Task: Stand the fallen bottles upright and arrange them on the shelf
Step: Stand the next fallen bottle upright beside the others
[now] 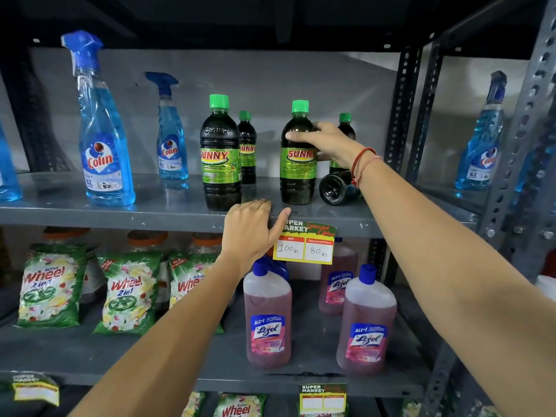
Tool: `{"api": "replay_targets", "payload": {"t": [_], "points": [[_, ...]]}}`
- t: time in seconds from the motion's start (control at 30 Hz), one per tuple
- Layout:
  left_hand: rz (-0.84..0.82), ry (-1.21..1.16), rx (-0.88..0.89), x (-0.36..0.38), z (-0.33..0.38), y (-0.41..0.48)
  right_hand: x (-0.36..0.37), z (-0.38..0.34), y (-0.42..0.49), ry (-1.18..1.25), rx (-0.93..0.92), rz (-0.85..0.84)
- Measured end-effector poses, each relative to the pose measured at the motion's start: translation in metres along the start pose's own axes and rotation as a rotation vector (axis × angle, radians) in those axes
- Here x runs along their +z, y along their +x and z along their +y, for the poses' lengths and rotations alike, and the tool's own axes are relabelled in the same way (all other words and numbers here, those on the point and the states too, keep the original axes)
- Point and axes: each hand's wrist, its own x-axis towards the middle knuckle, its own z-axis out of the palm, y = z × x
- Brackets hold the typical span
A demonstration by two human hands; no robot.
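Gripping the upright dark green-capped plastic bottle [298, 164] at its shoulder, the right hand [328, 142] should seat it squarely; left hand [249, 233] rests unclenched on the grey metal shelf [120, 212].

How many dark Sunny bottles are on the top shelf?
5: front left, one behind it, one under the right hand, one behind that hand, one lying fallen at right. The arm may hide others.

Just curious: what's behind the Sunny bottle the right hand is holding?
Behind the held Sunny bottle stands another green-capped bottle, mostly hidden by the right hand. Beside it, a fallen bottle lies partly covered by the wrist.
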Motion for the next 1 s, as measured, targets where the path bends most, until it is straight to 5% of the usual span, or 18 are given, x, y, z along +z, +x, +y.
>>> {"api": "replay_targets", "payload": {"t": [0.37, 0.87, 1.0], "points": [[-0.033, 0.015, 0.045, -0.006, -0.001, -0.001, 0.008, -0.013, -0.032, -0.232, -0.143, 0.23], [-0.003, 0.034, 0.066, -0.004, -0.002, 0.0, 0.009, -0.019, -0.051, -0.225, -0.161, 0.203], [0.112, -0.145, -0.009, -0.007, 0.003, -0.007, -0.013, -0.002, -0.05, -0.198, -0.09, 0.402]]}}
